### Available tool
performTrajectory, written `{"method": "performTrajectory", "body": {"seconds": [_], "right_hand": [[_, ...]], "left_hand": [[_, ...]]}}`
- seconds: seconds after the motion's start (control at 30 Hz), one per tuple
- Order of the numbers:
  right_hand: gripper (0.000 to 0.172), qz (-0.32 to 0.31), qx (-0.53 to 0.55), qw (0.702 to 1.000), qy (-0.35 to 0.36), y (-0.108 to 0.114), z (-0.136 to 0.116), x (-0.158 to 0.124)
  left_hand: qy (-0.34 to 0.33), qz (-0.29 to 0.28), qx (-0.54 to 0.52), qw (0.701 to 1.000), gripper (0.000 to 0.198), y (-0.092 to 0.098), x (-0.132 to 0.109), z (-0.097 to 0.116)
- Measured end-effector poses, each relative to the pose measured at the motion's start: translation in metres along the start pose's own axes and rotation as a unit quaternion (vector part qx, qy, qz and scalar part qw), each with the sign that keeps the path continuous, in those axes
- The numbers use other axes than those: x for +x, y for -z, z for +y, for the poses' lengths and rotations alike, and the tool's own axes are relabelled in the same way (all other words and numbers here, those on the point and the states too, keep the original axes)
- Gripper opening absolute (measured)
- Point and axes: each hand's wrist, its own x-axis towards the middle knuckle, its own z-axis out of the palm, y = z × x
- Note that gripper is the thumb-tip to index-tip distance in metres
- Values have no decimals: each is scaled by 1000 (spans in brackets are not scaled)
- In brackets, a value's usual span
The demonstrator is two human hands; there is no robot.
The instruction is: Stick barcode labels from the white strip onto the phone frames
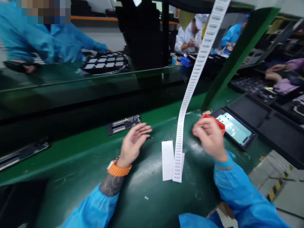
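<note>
My left hand, an orange-banded watch on its wrist, hovers over the green mat with fingers outstretched and nothing in them. Just beyond its fingertips lies a dark device chassis with a circuit board. My right hand has its fingers curled in a pinch in front of a small red tray; whatever they hold, if anything, is hidden. Between the hands a long strip of barcode labels hangs down, its lower end on the mat, overlapping white label sheets.
Another chassis lies at the left. Right of the red tray is a black tray with glossy panels. A green post slants at the back right. Co-workers sit across the bench, one beside a compartmented black tray.
</note>
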Motion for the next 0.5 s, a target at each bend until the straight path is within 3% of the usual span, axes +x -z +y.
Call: {"method": "performTrajectory", "body": {"seconds": [0.07, 0.1, 0.2, 0.33, 0.5], "right_hand": [[21, 94, -32, 995, -4, 51, -4, -9], [28, 123, -53, 990, -51, 76, 0, -14], [45, 127, -84, 968, -199, 129, 28, -25], [52, 130, -78, 957, -246, 144, 66, -18], [62, 130, -71, 957, -248, 134, 65, -7]], "left_hand": [[-33, 80, 12, 996, 49, 15, 9, -5], [-38, 108, -2, 993, 48, 19, 13, -8], [-26, 131, -48, 990, 48, 17, 17, -14], [-20, 107, -37, 993, 50, 7, 16, -18], [-43, 119, -36, 991, 42, 5, 8, -18]]}}
